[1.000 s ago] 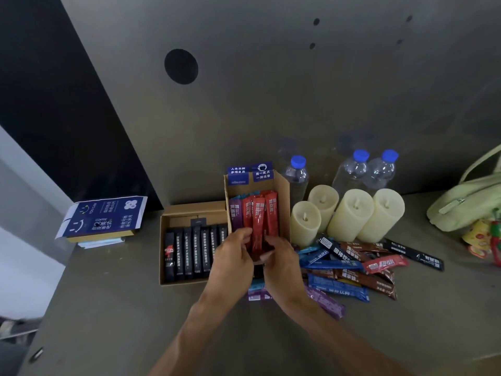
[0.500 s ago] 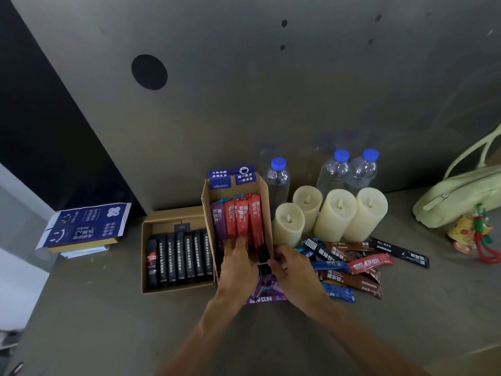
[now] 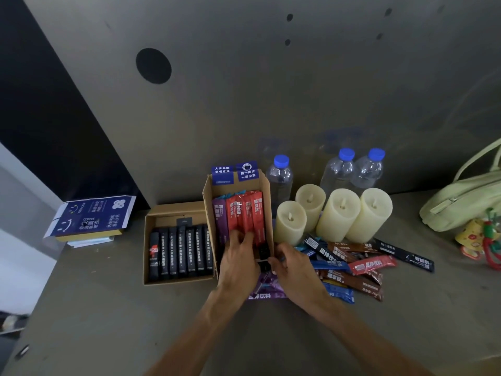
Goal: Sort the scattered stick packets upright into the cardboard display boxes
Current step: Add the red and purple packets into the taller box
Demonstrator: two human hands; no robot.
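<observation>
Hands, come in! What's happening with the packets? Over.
Left hand presses red packets in tall box. Right hand pinches black packet at its front corner. Loose pile lies right; nothing blocking.

Your left hand (image 3: 238, 256) covered the lower ends of the red packets (image 3: 245, 213) in the tall box (image 3: 210, 202), so whether it gripped one or merely pressed them could not be told; your right hand (image 3: 292, 264) met a small dark thing (image 3: 263, 252) at that box's front, too blurred to name, and covered much of the purple packets (image 3: 267, 293). The green bag (image 3: 461, 202) was cut off by the right edge; the candles (image 3: 339, 215) hid the bottles' (image 3: 280, 177) lower parts; the packets' print was too small to read.
</observation>
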